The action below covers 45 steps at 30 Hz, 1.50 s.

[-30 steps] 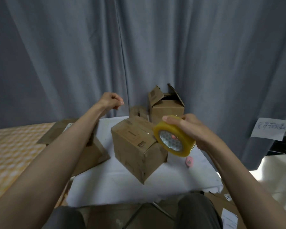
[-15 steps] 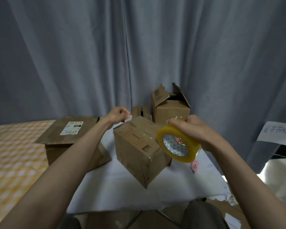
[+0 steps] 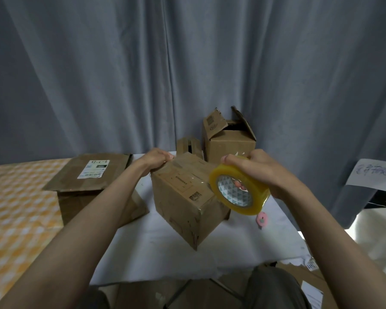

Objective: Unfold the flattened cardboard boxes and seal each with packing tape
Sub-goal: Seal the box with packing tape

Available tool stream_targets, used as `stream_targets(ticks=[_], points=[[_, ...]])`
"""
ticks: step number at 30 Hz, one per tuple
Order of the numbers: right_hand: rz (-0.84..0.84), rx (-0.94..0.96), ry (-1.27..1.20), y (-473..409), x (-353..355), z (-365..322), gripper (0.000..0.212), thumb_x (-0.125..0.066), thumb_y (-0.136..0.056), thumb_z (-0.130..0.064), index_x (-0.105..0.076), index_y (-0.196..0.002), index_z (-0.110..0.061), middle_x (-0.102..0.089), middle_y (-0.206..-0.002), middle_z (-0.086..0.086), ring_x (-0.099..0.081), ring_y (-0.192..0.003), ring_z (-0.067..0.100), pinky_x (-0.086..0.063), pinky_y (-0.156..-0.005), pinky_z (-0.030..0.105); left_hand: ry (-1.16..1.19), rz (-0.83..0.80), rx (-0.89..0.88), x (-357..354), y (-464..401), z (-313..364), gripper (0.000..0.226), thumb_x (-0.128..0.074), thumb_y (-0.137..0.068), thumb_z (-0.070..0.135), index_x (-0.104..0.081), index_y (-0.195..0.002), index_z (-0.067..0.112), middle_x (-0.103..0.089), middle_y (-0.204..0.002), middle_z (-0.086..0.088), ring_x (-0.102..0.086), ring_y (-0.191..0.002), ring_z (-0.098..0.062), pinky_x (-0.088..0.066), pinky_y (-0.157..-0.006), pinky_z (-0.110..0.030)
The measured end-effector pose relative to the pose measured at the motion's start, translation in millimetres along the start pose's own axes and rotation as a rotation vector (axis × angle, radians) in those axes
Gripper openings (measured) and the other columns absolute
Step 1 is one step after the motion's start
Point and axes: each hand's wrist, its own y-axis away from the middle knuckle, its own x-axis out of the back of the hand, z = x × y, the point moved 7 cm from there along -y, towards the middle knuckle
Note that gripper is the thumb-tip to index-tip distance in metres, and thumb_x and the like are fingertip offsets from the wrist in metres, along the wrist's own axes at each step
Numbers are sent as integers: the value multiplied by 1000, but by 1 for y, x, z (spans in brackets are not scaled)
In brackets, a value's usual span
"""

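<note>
- closed cardboard box [image 3: 183, 197] sits mid-table on the white table [image 3: 165, 253], corner pointing at the camera
- left hand [image 3: 155, 158] curls over its far top-left edge
- right hand [image 3: 257, 169] grips the yellow tape roll [image 3: 239, 188], right at the box's right side
- open-flapped box [image 3: 228, 141] behind it

A closed cardboard box [image 3: 183, 197] stands corner-forward on the white desk [image 3: 165, 253]. The left hand [image 3: 155, 158] rests on its far top edge, fingers curled over it. The right hand [image 3: 259, 170] grips a yellow tape roll [image 3: 239, 194] just beside the box's right corner. Behind stands an open box [image 3: 228, 141], flaps up. A flattened box [image 3: 87, 175] with a label lies at left. A small pink thing [image 3: 262, 218] lies on the desk under the roll.
</note>
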Motion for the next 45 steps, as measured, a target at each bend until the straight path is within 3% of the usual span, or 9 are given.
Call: stream_targets(ticks=[6, 11, 14, 20, 25, 30, 35, 40, 45], points=[[5, -5, 26, -1, -1, 2, 50, -62, -82, -63, -69, -90, -15, -69, -88, 5, -67, -80, 19, -57, -74, 36, -3, 104, 53, 7, -3, -9, 23, -67, -93, 33, -73, -99, 12, -70, -97, -1, -66, -92, -15, -52, -78, -27], [5, -8, 29, -2, -1, 3, 50, -61, -84, -63, -68, -93, -14, -68, -88, 4, -65, -79, 18, -52, -65, 29, -278, 392, -217, 18, -2, 13, 11, -74, -88, 17, -72, -77, 16, -71, -81, 1, -65, -80, -11, -57, -87, -36], [19, -18, 23, -4, -2, 6, 50, -61, -84, -64, -68, -93, -15, -68, -88, 4, -65, -79, 18, -53, -66, 30, -337, 373, -254, 7, 12, 21, 30, -62, -97, 35, -77, -82, 14, -73, -81, -4, -67, -73, -17, -57, -78, -35], [77, -2, 57, -9, -3, 5, 50, -57, -85, -62, -68, -83, -13, -67, -81, 6, -65, -75, 20, -56, -71, 36, -399, 251, -182, -1, 18, 20, 28, -62, -96, 37, -78, -97, 14, -75, -96, -3, -66, -86, -14, -47, -76, -26], [126, 32, 15, -15, 7, 5, 51, -63, -81, -60, -59, -63, -13, -54, -58, 2, -54, -60, 16, -42, -56, 31, -375, 399, -112, 15, 37, 11, 24, -71, -91, 29, -77, -93, 5, -69, -80, 2, -53, -66, -2, -44, -72, -24], [79, 39, -114, -16, 2, 12, 42, -65, -76, -57, -55, -54, -22, -52, -54, -3, -52, -62, 17, -43, -61, 34, -480, 604, -339, 21, 80, 7, 13, -71, -91, 24, -76, -101, 17, -70, -104, -2, -63, -92, -16, -46, -81, -29], [88, 59, -98, -15, 1, 11, 45, -64, -76, -59, -59, -57, -18, -55, -58, 1, -53, -63, 18, -43, -61, 35, -579, 343, -598, -2, 105, 9, 39, -47, -100, 47, -68, -125, 25, -67, -128, 5, -61, -119, -15, -48, -101, -35], [142, 60, -185, -6, 3, 15, 55, -62, -82, -61, -74, -98, -10, -71, -97, 10, -66, -92, 27, -54, -84, 45, -844, 111, -549, -16, 115, -9, 81, -17, -90, 82, -15, -158, 36, -14, -163, 18, -12, -149, -1, -21, -121, -35], [170, 86, -380, 9, 2, 29, 62, -61, -81, -67, -69, -97, -8, -69, -93, 11, -65, -87, 26, -53, -80, 39, -921, 3, -464, -21, 122, -10, 100, -23, -76, 96, 0, -157, 42, 3, -161, 28, 8, -149, 3, -17, -121, -39]])
